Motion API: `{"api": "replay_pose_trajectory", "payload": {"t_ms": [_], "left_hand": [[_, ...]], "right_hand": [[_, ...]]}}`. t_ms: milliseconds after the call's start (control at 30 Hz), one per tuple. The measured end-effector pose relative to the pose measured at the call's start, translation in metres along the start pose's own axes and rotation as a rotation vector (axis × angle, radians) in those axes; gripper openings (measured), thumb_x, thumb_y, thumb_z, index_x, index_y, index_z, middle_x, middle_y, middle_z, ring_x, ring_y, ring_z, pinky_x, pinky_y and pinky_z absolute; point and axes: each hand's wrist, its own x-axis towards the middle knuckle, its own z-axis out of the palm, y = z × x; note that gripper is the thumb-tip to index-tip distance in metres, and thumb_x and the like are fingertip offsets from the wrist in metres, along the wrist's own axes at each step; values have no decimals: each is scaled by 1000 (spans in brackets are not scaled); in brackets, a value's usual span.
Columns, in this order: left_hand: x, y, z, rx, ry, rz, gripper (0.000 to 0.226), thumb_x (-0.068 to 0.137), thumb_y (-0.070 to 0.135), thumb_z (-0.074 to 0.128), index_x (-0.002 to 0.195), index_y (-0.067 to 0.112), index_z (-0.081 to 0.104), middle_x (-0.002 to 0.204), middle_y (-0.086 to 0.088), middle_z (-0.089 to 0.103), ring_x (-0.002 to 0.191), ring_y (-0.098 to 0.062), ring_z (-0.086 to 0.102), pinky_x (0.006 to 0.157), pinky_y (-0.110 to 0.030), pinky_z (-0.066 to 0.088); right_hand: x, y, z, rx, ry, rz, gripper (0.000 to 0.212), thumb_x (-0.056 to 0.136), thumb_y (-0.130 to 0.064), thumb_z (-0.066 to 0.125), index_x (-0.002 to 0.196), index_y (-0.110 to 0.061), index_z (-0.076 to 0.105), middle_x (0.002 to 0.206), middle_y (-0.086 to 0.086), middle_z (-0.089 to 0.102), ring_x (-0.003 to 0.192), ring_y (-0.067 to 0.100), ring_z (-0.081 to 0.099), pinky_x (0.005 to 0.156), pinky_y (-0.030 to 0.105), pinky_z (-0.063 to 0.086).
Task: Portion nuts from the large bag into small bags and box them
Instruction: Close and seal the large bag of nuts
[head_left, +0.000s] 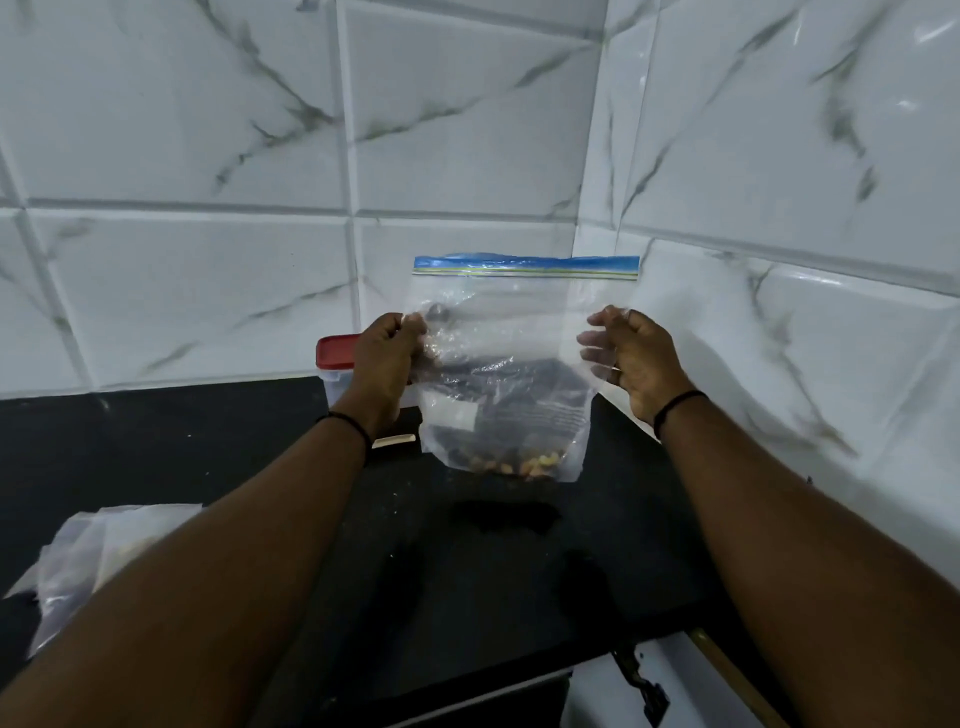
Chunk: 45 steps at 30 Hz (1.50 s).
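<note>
**Holding the zip bag up by its sides**

We are holding a clear zip bag (504, 374) in the air between our two hands, above the dark counter (208, 447). Our left hand (387, 358) is gripping the bag's left edge, fingers curled into the film. Our right hand (631, 358) is pinching the right edge, with some fingers showing through the plastic behind it. The blue zip strip (524, 266) is standing above both hands and looks pressed flat, though we cannot tell whether it is sealed. A small heap of pale nuts (511, 464) is sitting in the bottom corner, below our hands.

We are judging the bag as light, soft and slippery: thin film that crumples and sags, with what weight there is low down. Taking it near the zip, one hand at each end, should be keeping the mouth level and the nuts from tipping out.

Beyond our left hand a container with a red lid (337, 351) is standing on the counter. Nearer us, under our left forearm, more clear bags (88, 556) are lying in a loose pile.
</note>
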Motion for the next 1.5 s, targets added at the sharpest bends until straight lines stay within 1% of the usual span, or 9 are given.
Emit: {"api": "replay_pose_trajectory", "payload": {"t_ms": [133, 233, 300, 433, 667, 867, 1033, 1200, 1500], "left_hand": [[-6, -17, 3, 75, 6, -22, 33, 104, 27, 49, 110, -3, 61, 93, -19, 65, 78, -27, 61, 74, -41, 57], [-20, -34, 9, 194, 117, 35, 27, 107, 25, 43, 105, 5, 61, 80, -5, 61, 65, -12, 56, 55, -17, 49], [-30, -44, 12, 344, 184, 67, 23, 107, 24, 39, 94, 12, 53, 78, 0, 55, 67, -14, 52, 61, -26, 45], [-35, -61, 5, 709, 113, -128, 25, 101, 19, 42, 94, 2, 58, 95, -14, 63, 91, -33, 61, 74, -37, 43], [-51, -47, -10, 1083, -123, -313, 15, 92, 28, 58, 90, 13, 59, 94, -6, 61, 82, -19, 52, 71, -31, 32], [-43, -39, 15, 1294, -444, 144, 49, 99, 34, 46, 147, 28, 42, 150, -8, 45, 135, -30, 42, 109, -51, 38], [-54, -63, 30, 1399, -794, -44, 55, 101, 43, 26, 153, 28, 34, 161, -7, 31, 146, -30, 31, 120, -49, 21], [-65, -82, 24, 1230, -750, -82, 53, 107, 38, 30, 156, 21, 28, 163, -8, 28, 148, -25, 29, 118, -32, 20], [-71, -106, 17, 1380, -727, 5, 58, 105, 50, 21, 159, 29, 13, 167, -6, 13, 153, -28, 13, 122, -50, 16]], "right_hand": [[-5, 23, 0, -31, 68, 57, 25, 104, -32, 50, 99, -13, 66, 83, 7, 68, 66, 15, 62, 57, 24, 51], [-10, 46, -1, -94, 152, 99, 29, 105, -30, 49, 92, -9, 64, 64, 7, 60, 51, 17, 53, 46, 25, 45], [-8, 62, -3, -299, 209, 95, 33, 99, -32, 53, 77, -9, 61, 60, 8, 55, 53, 23, 52, 47, 33, 49], [-10, 81, -10, -865, 157, 150, 22, 89, -20, 55, 72, -7, 60, 82, 17, 64, 82, 34, 64, 69, 31, 46], [-29, 82, -19, -1368, -77, 140, 13, 82, -21, 64, 92, -13, 62, 111, 12, 69, 102, 33, 65, 79, 32, 50], [-21, 67, 30, -1267, -450, -177, 46, 96, -42, 49, 140, -29, 52, 147, -1, 52, 135, 26, 48, 112, 42, 38], [-30, 101, 38, -1409, -704, 39, 74, 89, -70, 17, 152, -34, 33, 160, -5, 33, 148, 24, 29, 120, 52, 18], [-40, 122, 26, -1245, -702, 26, 61, 102, -58, 29, 154, -25, 35, 161, -4, 31, 150, 17, 24, 124, 41, 13], [-51, 136, 28, -1440, -635, 31, 61, 99, -66, 21, 156, -44, 13, 168, -2, 6, 154, 22, 8, 120, 57, 11]]}}
